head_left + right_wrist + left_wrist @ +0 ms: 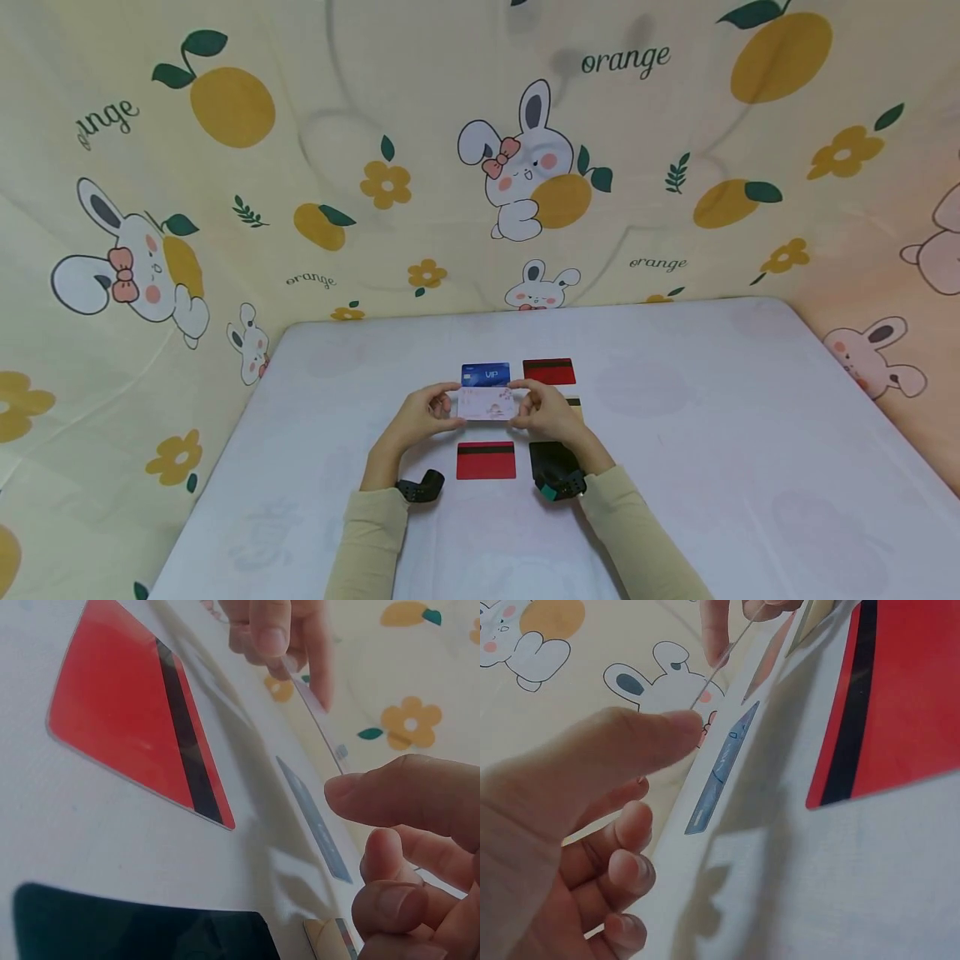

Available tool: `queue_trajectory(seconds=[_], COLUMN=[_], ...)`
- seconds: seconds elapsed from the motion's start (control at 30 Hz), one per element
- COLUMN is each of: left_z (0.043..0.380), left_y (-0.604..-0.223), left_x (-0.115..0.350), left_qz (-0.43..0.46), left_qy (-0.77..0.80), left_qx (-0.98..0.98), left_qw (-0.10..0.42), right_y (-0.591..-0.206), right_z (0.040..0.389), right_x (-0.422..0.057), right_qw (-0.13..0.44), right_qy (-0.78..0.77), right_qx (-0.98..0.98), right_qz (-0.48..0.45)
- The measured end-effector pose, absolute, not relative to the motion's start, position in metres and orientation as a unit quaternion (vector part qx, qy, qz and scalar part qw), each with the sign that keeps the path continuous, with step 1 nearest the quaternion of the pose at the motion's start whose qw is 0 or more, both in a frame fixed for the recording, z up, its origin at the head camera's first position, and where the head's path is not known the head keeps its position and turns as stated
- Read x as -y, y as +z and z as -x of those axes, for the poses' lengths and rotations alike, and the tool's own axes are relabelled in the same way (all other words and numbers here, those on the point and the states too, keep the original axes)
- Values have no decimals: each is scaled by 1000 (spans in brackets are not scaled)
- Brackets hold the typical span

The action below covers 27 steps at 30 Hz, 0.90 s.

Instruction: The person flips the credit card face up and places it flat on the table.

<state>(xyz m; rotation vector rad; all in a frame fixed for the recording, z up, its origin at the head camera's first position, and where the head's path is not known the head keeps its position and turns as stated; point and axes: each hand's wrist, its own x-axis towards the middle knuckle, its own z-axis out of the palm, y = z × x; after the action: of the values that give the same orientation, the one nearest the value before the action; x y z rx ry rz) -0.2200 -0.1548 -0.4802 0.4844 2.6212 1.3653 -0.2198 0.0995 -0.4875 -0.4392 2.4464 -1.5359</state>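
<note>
A pale pink card (486,403) with a printed design is held level between both hands, raised above the table. At its left end, my left hand (420,419) pinches it between thumb and finger, the other fingers loosely bent. My right hand (553,414) pinches the opposite end the same way. Just behind lies a blue VIP card (486,373). Nearer to me is a red card (486,463) with a black stripe. The right wrist view shows the held card (319,720) edge-on, with its shadow falling on the cloth.
Another red card (549,372) lies at the back right. A yellowish card (575,405) is mostly hidden behind the right hand. Under the right wrist lies a black card (547,458), partly covered. White cloth covers the table (697,467); a printed curtain (420,100) stands behind.
</note>
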Motion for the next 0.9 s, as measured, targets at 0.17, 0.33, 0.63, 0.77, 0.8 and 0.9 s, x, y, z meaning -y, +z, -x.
queue_trajectory(seconds=[0.17,0.33,0.63,0.77,0.8,0.9], left_z=[220,219,221,222,221,221], left_y=[-482,-483,-488,-489,-489,-489], left_x=[154,153,151,150,150,150], left_qz=[-158,-146,-147,-145,-144,-143], left_qy=[436,428,417,409,406,402], left_qx=[-883,-888,-891,-895,-897,-899], left_qw=[77,89,101,100,99,97], right_y=[-487,-487,-490,-491,-491,-492], right_z=[219,217,218,218,218,218], right_x=[-98,-97,-96,-95,-95,-94], right_qw=[116,121,118,119,118,113], right_qy=[-510,-508,-499,-494,-492,-481], right_qx=[-842,-844,-851,-854,-856,-864], right_qz=[133,121,114,108,106,100])
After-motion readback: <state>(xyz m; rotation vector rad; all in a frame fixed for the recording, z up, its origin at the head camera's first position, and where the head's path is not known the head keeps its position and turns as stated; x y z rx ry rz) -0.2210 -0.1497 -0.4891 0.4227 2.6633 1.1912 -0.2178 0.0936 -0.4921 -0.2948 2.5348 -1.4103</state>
